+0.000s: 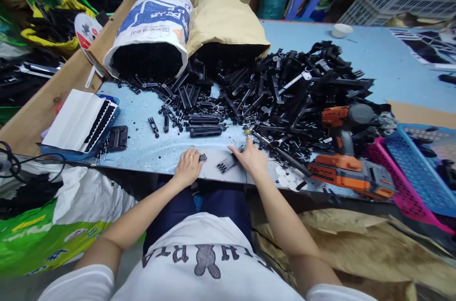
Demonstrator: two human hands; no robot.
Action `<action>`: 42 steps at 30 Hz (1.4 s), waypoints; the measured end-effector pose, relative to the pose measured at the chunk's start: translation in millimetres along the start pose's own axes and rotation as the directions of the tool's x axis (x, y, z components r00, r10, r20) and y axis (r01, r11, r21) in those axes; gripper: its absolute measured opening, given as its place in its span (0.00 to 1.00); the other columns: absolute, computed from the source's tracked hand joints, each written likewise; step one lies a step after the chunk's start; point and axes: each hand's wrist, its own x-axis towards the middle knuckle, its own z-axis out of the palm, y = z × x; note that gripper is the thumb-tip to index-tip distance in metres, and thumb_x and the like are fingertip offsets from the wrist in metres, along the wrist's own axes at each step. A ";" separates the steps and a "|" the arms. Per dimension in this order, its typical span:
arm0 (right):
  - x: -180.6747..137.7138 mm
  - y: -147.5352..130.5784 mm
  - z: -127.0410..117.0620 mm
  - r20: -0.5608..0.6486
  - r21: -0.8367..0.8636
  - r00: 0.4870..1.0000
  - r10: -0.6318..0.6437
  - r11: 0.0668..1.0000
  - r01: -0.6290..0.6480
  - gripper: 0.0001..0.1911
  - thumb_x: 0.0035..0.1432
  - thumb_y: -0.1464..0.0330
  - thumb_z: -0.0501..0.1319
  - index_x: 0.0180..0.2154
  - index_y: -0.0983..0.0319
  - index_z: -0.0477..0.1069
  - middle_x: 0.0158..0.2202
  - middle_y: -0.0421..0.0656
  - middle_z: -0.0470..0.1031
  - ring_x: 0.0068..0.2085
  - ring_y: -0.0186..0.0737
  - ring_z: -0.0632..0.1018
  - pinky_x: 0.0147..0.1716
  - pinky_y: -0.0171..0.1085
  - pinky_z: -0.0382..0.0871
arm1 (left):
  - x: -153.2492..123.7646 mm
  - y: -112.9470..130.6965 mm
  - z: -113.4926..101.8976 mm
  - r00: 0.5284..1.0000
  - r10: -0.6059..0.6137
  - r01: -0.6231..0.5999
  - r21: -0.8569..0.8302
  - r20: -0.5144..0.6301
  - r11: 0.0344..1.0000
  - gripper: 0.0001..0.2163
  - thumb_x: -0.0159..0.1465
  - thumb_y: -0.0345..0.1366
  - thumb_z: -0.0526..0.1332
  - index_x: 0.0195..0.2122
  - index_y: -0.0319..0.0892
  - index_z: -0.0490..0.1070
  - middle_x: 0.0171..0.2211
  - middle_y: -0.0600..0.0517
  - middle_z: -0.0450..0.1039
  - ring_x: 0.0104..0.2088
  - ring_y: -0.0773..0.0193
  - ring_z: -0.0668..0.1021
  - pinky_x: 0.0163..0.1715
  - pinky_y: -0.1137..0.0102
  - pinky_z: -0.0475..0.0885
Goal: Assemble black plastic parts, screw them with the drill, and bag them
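My left hand [188, 166], with a ring on one finger, rests near the table's front edge. Its fingers are closed around a small dark part [203, 157] whose end pokes out by the fingertips. To the right, my right hand [254, 157] grips a black slotted plastic part [226, 164] between thumb and fingers; the far end of that part is hidden. A rod-like tool [285, 153] with a black handle and a brass-coloured tip lies just beyond my right fingers. Several long black parts [205, 125] lie side by side in front of both hands.
A large heap of black parts [285, 87] spreads from a white-blue sack [153, 16] and a tan sack [228, 21]. An orange cordless drill [342, 149] stands right, beside pink [402, 187] and blue [427, 173] baskets. A paper-topped blue tray [76, 120] sits left.
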 end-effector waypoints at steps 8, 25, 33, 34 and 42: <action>-26.5 -58.6 20.6 -0.035 0.901 0.909 -0.415 0.380 0.208 0.27 0.61 0.54 0.50 0.56 0.60 0.64 0.51 0.47 0.69 0.50 0.42 0.71 0.51 0.41 0.66 | 12.8 22.2 -27.3 0.983 -0.181 0.123 -0.685 -0.013 0.718 0.16 0.67 0.39 0.49 0.53 0.41 0.64 0.42 0.47 0.68 0.24 0.73 0.72 0.28 0.72 0.72; -51.0 -73.8 8.5 -0.198 0.871 0.826 -0.528 0.292 0.396 0.24 0.64 0.56 0.47 0.59 0.55 0.61 0.55 0.47 0.64 0.48 0.42 0.72 0.37 0.40 0.75 | 17.8 44.8 -49.5 0.900 -0.262 -0.013 -0.620 -0.350 0.784 0.13 0.67 0.35 0.50 0.49 0.41 0.69 0.41 0.46 0.70 0.42 0.64 0.73 0.44 0.67 0.71; 91.3 -81.0 -17.5 -0.159 0.040 0.922 -0.354 0.931 0.364 0.24 0.62 0.64 0.52 0.57 0.69 0.61 0.55 0.58 0.61 0.55 0.54 0.61 0.49 0.51 0.61 | 10.4 34.8 -21.7 0.968 -0.209 0.186 -0.162 -0.139 0.969 0.23 0.61 0.31 0.55 0.59 0.43 0.58 0.55 0.39 0.61 0.58 0.47 0.63 0.54 0.47 0.58; 110.6 -84.0 -20.6 -0.165 -0.062 0.951 -0.261 0.965 0.254 0.21 0.62 0.66 0.51 0.52 0.72 0.65 0.53 0.60 0.62 0.54 0.56 0.61 0.48 0.51 0.60 | 14.3 32.3 -21.7 0.998 -0.048 0.045 -0.076 -0.039 0.996 0.24 0.60 0.29 0.55 0.59 0.47 0.58 0.54 0.41 0.63 0.58 0.48 0.62 0.56 0.45 0.53; 110.8 -67.5 -46.5 -0.075 -0.194 0.974 -0.214 0.961 0.197 0.20 0.57 0.66 0.56 0.49 0.70 0.62 0.43 0.55 0.70 0.42 0.49 0.71 0.35 0.38 0.60 | 38.1 8.7 -29.3 0.952 0.055 -0.111 0.173 0.300 0.979 0.15 0.64 0.30 0.52 0.52 0.38 0.65 0.38 0.43 0.72 0.41 0.54 0.73 0.40 0.60 0.64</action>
